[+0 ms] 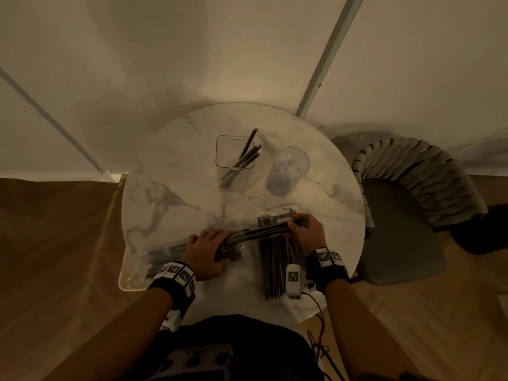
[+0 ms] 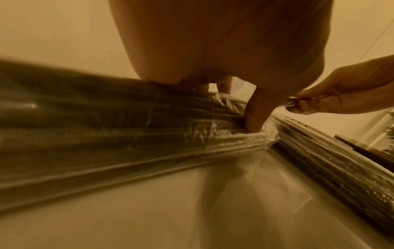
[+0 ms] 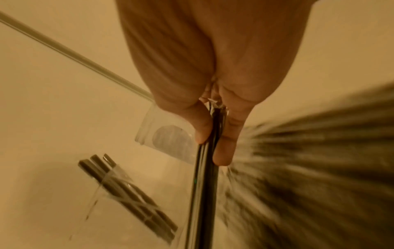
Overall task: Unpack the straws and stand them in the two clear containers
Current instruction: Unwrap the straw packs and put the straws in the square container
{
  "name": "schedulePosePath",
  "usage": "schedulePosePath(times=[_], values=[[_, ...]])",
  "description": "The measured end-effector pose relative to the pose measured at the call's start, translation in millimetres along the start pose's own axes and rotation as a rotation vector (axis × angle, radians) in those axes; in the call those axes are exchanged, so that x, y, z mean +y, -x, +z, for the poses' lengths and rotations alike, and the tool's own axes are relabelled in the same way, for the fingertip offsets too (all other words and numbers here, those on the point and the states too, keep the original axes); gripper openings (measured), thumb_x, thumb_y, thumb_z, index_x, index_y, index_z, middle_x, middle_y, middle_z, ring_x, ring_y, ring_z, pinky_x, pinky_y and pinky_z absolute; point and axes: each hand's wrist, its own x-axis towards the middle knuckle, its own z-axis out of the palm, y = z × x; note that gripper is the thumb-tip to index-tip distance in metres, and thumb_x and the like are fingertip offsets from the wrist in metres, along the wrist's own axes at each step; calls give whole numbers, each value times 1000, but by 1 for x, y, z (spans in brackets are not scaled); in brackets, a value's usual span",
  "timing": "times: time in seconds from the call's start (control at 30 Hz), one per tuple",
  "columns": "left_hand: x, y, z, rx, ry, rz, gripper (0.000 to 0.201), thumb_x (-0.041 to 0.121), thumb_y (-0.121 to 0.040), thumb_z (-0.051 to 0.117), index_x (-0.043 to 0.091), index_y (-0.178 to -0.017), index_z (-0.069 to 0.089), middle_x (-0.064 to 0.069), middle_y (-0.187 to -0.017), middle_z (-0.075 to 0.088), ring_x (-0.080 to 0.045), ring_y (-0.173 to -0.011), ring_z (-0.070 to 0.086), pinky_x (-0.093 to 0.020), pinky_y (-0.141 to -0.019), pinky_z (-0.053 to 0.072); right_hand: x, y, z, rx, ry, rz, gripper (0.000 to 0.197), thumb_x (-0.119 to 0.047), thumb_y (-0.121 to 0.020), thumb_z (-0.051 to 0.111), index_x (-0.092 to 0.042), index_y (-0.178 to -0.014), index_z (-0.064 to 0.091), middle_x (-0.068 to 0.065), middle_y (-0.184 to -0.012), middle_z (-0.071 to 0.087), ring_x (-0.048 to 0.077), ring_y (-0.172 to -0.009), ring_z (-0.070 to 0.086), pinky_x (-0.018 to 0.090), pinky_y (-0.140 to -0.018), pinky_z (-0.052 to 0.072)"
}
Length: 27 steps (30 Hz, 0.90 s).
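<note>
Grip, right hand (image 1: 308, 232): thumb and fingers (image 3: 226, 148) pinched tight round the far end of a small bunch of dark straws (image 1: 266, 231), pulling them sideways out of their bag.
Grip, left hand (image 1: 207, 250): laid over the open mouth of the plastic pack (image 2: 127, 128), thumb (image 2: 254, 116) hooked on the crinkly film, holding it down on the table (image 1: 170, 171).
Straws, feel: look light, thin and stiff, with a glossy skin, so I'd guess slippery. Pinching near one end like this seems fine, since they'll slide out lengthwise.
Wrapper, feel: soft, thin film, bunches up easily. Best held right at the opening or it'll drag along with the straws.
Second pack (image 1: 277, 259): lying flat under the right wrist, near right side of the table.
Square container (image 1: 220, 149): far middle, already has a few straws (image 1: 242, 160) leaning in it.
Round container (image 1: 288, 171): just right of the square one, looks empty from here.
Worth watching: both containers are clear and probably light, so dropping a bunch in hard could tip them.
</note>
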Motion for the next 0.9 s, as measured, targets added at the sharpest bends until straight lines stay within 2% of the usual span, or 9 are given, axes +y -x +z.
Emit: schedulePosePath(times=[0.13,0.3,0.4,0.5,0.6,0.7,0.77,0.87,0.9], values=[[0,0,-2,-20,6,-6,80,59,-80,53,43,-150,17,9,-147,38,-21,-129,38,-46,-104,26,-27,-6,-44,49,113,-74,21,-7,-83,75,-23,-90,63,13,-95,69,36,-88,71,57,-77,59],[6,2,-8,-51,-6,-32,81,72,-78,44,42,-149,20,8,-150,36,-22,-135,35,-49,-112,16,-76,5,-90,117,161,-197,19,-3,-87,71,-15,-98,61,7,-86,71,25,-73,75,53,-78,60],[19,1,-22,51,99,-31,75,74,-84,36,37,-148,30,6,-150,39,-20,-138,35,-45,-117,13,-99,14,-102,138,161,-252,22,-8,-86,72,-23,-97,61,4,-85,74,24,-75,75,55,-82,58],[35,-11,-38,201,506,-117,50,50,-100,37,22,-139,49,-2,-141,53,-21,-130,47,-28,-111,29,-119,28,-98,124,114,-305,22,-7,-87,71,-23,-97,60,4,-90,74,24,-77,76,55,-85,58],[56,-24,-64,256,1138,-285,46,45,-104,32,15,-126,59,-4,-119,66,-29,-116,60,-43,-104,43,-142,48,-84,87,74,-382,20,-3,-89,68,-12,-105,59,8,-93,73,23,-77,75,51,-83,59],[69,-27,-89,186,1680,-393,57,47,-104,31,3,-130,55,-12,-113,65,-35,-111,61,-52,-103,44,-163,68,-68,69,111,-501,20,-1,-89,66,-6,-107,57,12,-98,71,18,-73,74,33,-75,61],[73,-24,-101,139,1870,-391,61,48,-103,33,-3,-130,53,-21,-122,62,-40,-115,60,-59,-103,44,-175,81,-56,82,159,-585,20,0,-88,67,-8,-104,58,11,-96,72,14,-71,73,25,-68,59],[82,-18,-108,95,2008,-399,56,38,-106,31,-10,-129,50,-30,-127,59,-47,-113,60,-57,-101,46,-188,103,-39,101,179,-679,23,-4,-89,68,-19,-101,58,0,-92,70,13,-78,72,31,-74,60],[84,-17,-108,93,2039,-419,53,33,-106,31,-11,-129,49,-32,-127,58,-48,-111,61,-55,-96,49,-191,110,-33,107,194,-714,23,-5,-89,68,-21,-102,58,-4,-92,68,9,-81,70,28,-76,58]])
